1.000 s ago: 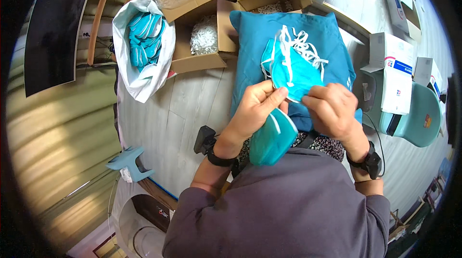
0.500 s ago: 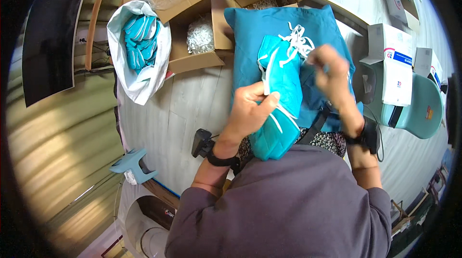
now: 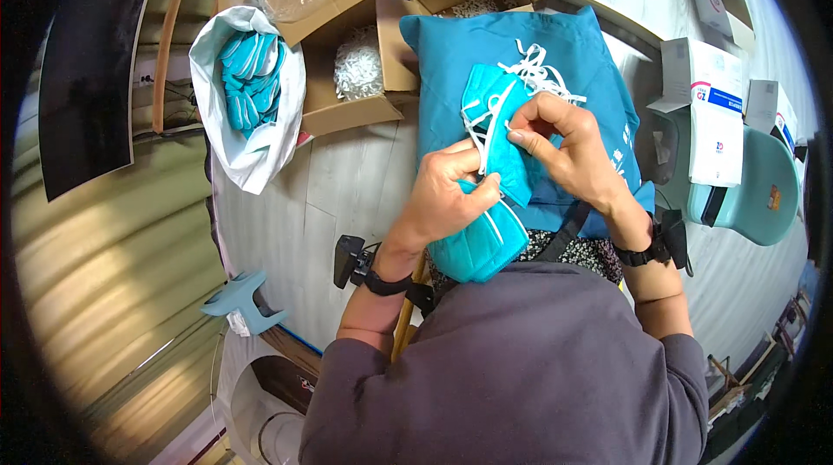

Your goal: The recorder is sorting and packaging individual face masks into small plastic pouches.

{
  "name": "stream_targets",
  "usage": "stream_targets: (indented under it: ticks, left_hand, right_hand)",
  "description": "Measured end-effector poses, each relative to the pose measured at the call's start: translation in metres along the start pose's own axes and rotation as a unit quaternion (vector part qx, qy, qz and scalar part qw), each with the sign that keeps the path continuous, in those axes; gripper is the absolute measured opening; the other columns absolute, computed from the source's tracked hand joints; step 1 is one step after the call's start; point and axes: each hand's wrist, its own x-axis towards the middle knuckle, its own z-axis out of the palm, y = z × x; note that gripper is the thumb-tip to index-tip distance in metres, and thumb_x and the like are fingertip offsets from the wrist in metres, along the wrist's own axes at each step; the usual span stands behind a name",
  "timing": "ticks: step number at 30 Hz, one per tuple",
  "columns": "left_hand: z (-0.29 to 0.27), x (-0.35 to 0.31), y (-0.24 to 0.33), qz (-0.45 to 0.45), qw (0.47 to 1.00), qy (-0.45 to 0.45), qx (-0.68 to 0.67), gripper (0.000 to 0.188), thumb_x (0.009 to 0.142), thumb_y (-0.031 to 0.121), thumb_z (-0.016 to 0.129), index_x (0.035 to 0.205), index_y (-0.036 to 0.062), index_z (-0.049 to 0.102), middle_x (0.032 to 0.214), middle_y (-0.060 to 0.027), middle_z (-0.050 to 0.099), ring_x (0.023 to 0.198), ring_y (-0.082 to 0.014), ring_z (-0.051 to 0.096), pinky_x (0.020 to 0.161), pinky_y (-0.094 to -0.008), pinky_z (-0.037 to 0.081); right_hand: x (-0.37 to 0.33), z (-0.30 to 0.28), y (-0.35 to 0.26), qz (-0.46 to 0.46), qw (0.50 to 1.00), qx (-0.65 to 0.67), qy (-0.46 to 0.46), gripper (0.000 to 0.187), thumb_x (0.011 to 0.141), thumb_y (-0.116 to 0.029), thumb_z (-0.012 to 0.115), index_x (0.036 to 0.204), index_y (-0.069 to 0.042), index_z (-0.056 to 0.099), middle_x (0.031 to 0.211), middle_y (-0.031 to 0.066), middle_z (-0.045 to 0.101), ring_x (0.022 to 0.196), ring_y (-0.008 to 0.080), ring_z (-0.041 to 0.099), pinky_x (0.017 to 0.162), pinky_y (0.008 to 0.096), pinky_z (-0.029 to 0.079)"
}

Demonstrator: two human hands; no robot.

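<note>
A teal folded face mask (image 3: 503, 161) with white edging lies tilted over my lap. My left hand (image 3: 447, 196) is closed on its left edge, thumb on top and fingers partly hidden beneath. My right hand (image 3: 568, 148) pinches at the white edge higher up, thumb and forefinger together; whatever is between the fingertips is too small to make out. White straps (image 3: 475, 122) hang along the left side. More teal masks (image 3: 477, 244) lie below my left hand, against my shirt. A bunch of white straps (image 3: 542, 75) rests just beyond the right hand.
A blue cloth bag (image 3: 468, 36) covers my lap. Ahead to the left stand a white sack (image 3: 204, 92) of teal masks and a cardboard box (image 3: 351, 118) holding a bag of white straps. At right, a white carton (image 3: 716, 144) sits on a green chair (image 3: 764, 196).
My right hand has come left and down from beside the straps to the mask's edge, its fingertips now near my left hand. The left hand keeps its grip, and the masks have shifted slightly left.
</note>
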Motion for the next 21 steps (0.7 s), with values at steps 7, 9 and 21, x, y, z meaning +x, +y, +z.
stream_targets:
  ticks: [7,9,21]
  left_hand:
    - [0.020,0.006,-0.004,-0.025,0.990,0.134,-0.045,0.016,0.090,0.008,0.069,0.079,0.0006,0.061,0.058,0.0052,0.042,0.054,-0.0021,0.032,0.046,-0.0258,0.025]
    - [0.015,0.002,0.000,0.009,0.991,0.121,0.053,0.017,0.090,0.006,0.069,0.078,-0.0001,0.059,0.059,0.0006,0.041,0.055,-0.0047,0.033,0.047,-0.0274,0.028]
    - [-0.008,-0.006,0.027,0.162,0.901,-0.028,0.401,0.019,0.078,-0.001,0.067,0.095,0.0068,0.067,0.095,-0.0059,0.064,0.072,-0.0259,0.067,0.058,-0.0357,0.052]
  right_hand:
    - [-0.005,0.002,-0.001,-0.046,0.998,-0.046,0.001,0.011,0.086,-0.007,0.072,0.086,-0.001,0.063,0.075,0.0079,0.058,0.065,0.0142,0.056,0.059,0.0289,0.046]
    - [-0.006,0.001,-0.001,-0.071,0.994,-0.074,0.025,0.010,0.085,-0.007,0.072,0.084,-0.001,0.064,0.074,0.0091,0.058,0.065,0.0163,0.056,0.059,0.0298,0.046]
    - [0.004,-0.034,-0.025,0.021,0.995,-0.079,-0.064,0.035,0.087,-0.002,0.065,0.122,-0.006,0.066,0.110,0.0070,0.070,0.063,0.0084,0.047,0.057,0.0268,0.042]
